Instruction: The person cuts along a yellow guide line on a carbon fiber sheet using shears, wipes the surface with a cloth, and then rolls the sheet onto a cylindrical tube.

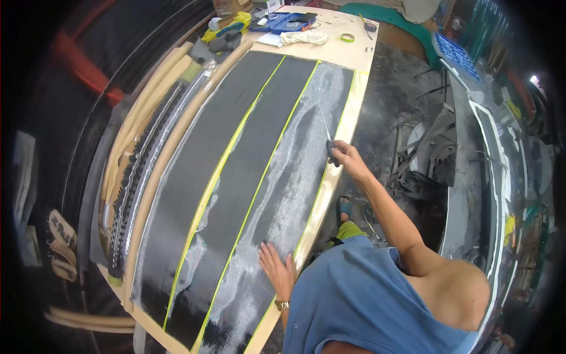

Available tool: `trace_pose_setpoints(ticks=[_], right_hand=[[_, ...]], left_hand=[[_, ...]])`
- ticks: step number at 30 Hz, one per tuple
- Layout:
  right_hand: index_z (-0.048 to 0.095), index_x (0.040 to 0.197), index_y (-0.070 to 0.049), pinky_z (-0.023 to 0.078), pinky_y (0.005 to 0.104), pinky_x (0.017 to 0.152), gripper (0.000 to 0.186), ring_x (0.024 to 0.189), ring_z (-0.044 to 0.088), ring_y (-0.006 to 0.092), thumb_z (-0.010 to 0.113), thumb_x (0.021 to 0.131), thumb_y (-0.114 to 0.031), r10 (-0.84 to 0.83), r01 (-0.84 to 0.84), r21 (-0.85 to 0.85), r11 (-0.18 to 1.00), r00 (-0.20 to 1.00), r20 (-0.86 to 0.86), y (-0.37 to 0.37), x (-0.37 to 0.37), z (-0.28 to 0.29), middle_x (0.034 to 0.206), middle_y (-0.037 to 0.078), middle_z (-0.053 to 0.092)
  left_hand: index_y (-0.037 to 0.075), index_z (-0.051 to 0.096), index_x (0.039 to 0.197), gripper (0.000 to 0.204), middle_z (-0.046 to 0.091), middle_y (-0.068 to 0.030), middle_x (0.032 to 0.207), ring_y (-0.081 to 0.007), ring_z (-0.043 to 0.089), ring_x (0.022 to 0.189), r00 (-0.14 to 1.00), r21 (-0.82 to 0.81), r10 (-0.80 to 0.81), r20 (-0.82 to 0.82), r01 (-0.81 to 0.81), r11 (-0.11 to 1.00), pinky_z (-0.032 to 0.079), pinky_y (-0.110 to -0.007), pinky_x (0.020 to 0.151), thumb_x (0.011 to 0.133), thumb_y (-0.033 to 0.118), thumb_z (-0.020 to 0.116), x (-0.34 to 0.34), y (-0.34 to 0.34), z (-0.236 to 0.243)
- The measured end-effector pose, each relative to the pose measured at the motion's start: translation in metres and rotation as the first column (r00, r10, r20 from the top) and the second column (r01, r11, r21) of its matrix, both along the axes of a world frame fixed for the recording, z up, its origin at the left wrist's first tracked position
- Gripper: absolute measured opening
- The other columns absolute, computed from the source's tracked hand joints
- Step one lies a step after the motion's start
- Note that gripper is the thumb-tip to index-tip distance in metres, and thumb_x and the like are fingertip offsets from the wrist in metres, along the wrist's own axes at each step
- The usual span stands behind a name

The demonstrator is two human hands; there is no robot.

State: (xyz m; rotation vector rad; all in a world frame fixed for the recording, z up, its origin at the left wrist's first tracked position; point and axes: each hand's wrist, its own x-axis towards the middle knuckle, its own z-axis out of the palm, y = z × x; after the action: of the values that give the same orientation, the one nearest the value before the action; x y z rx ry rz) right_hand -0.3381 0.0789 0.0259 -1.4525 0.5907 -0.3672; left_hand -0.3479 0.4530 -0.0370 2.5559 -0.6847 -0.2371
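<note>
One dark sheet [254, 147] on the tabletop [356, 56] looked limp, best held by its edge.
My right fingers [342, 151] gripped a black-handled tool [329, 144] toward its two o'clock; my left fingers [269, 255] lay spread toward five.

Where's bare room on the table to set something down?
Bare wood shows on the table between the tape roll and the far edge of the dark sheet. The far-left end is crowded with the blue case, white cloth and yellow bag; a brown tube lines the left.
</note>
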Motion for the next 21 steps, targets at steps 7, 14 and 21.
trace_pose_setpoints(ticks=[7,14,21], right_hand=[[0.061,0.114,0.006,0.050,0.0293,0.065,0.035,0.074,0.061,0.0128,0.062,0.091,-0.021,-0.245,0.233,-0.251,0.939,0.969,-0.018,-0.173,0.007,-0.022,0.085,0.006,0.064],[0.063,0.101,-0.001,0.048,0.0506,0.084,0.036,0.100,0.063,0.0406,0.059,0.085,-0.032,-0.349,-0.009,-0.730,0.683,0.874,-0.338,-0.342,0.042,-0.010,0.099,0.024,0.068],[0.064,0.108,-0.004,0.049,0.0505,0.084,0.032,0.099,0.065,0.0394,0.061,0.085,-0.027,-0.273,-0.241,-0.779,0.579,0.843,-0.464,-0.414,0.109,-0.045,0.102,0.022,0.069]], left_hand=[[0.000,0.023,0.153,0.070,0.014,-0.0200,0.162,-0.0397,0.012,0.149,0.980,0.217,0.166,0.108,-0.187,0.958,0.010,-0.053,0.120,0.097,0.032,0.052,0.005,-0.056,-0.018],[0.000,0.037,0.147,0.061,0.020,-0.0177,0.161,-0.0385,0.016,0.148,0.943,0.158,0.300,0.143,-0.321,0.934,0.014,-0.058,0.118,0.096,0.028,0.055,0.001,-0.155,-0.007],[-0.005,0.063,0.085,0.011,0.065,-0.0183,0.114,-0.0350,0.063,0.101,0.991,-0.358,0.131,0.025,-0.113,0.927,0.050,-0.040,0.086,0.088,0.005,0.064,0.030,-0.260,0.031]])
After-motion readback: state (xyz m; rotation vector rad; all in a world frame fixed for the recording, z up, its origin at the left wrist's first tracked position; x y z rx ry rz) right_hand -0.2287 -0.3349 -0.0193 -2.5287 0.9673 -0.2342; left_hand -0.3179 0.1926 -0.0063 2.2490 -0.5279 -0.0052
